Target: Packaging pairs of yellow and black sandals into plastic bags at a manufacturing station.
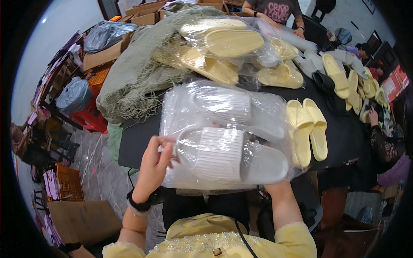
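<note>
A clear plastic bag of slippers (219,155) lies flat in front of me, over the near table edge. Inside it show white slides with ribbed straps. At its left edge is my left hand (158,161), fingers bent together against the plastic and slightly blurred. My right hand (277,187) reaches beneath the bag's lower right and holds it from below; its fingers are mostly hidden. Just right of the bag, a pair of loose yellow slides (316,131) rests on the black table (137,146).
Bagged yellow slippers (234,43) are heaped at the back beside a frayed green woven sack (142,64). More loose slippers (335,77) spread along the right. A person (275,13) stands across the table; another person's hand (373,116) is at the right. A red stool (92,114) stands left.
</note>
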### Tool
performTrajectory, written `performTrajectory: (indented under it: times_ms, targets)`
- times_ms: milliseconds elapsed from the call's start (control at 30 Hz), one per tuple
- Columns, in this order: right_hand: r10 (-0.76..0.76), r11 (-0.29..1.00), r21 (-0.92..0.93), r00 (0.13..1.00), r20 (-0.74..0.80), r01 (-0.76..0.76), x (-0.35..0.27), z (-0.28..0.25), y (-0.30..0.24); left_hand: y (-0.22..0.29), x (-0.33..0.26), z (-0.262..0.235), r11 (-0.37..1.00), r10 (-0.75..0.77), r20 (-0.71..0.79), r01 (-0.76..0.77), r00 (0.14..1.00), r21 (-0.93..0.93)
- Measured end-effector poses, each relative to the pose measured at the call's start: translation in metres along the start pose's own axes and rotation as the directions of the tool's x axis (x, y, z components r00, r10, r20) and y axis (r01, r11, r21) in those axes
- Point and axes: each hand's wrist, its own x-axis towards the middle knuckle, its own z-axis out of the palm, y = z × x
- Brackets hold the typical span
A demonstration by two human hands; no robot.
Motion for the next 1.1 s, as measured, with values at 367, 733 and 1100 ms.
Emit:
performTrajectory:
  times_ms: [367, 733, 1100]
  targets:
    - [0.160, 0.986, 0.067, 0.973, -0.168, -0.151, 0.006, -0.006, -0.031, -0.062, -0.027, 0.029, 0.946, 0.008, -0.250, 0.074, 0.968, 0.317]
    - [0.074, 0.958, 0.279, 0.997, 0.001, -0.072, 0.134, -0.139, 0.014, -0.070, -0.026, 0.033, 0.980, -0.019, -0.250, 0.068, 0.968, 0.187]
    - [0.332, 0.904, -0.136, 0.866, -0.374, -0.405, 0.016, -0.148, -0.074, -0.051, -0.045, 0.026, 0.924, 0.145, -0.202, -0.059, 0.968, 0.378]
